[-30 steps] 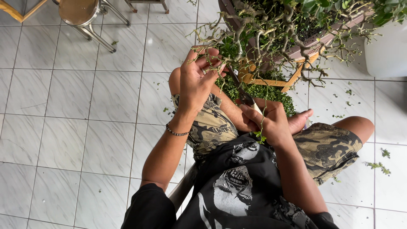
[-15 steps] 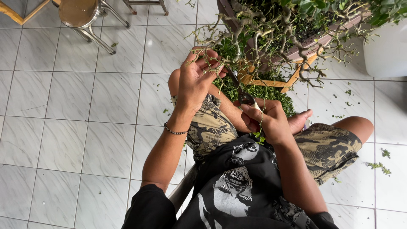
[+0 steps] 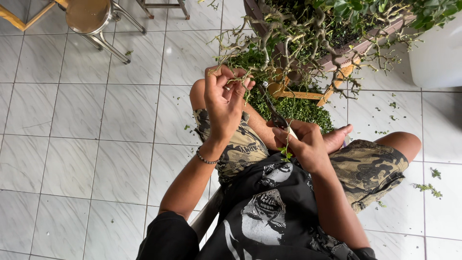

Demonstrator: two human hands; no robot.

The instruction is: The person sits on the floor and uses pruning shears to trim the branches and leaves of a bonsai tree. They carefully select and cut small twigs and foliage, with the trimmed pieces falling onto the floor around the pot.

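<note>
Head view: our left hand (image 3: pixel 224 103) pinches a thin, springy twig (image 3: pixel 248 77); we judge it brittle, best held near its tip. Our right hand (image 3: pixel 308 147) grips the shears (image 3: pixel 274 110).

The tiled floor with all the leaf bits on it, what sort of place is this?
Probably a home patio or porch used for tending plants. A twisted, bonsai-like tree sits in a pot, green clippings lie on the pale floor tiles, and a metal stool stands nearby.

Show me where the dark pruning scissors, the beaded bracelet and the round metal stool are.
dark pruning scissors (image 3: pixel 276 114), head view, on the blades.
beaded bracelet (image 3: pixel 206 159), head view, on the beads at the wrist.
round metal stool (image 3: pixel 87 14), head view, on the seat.
</note>
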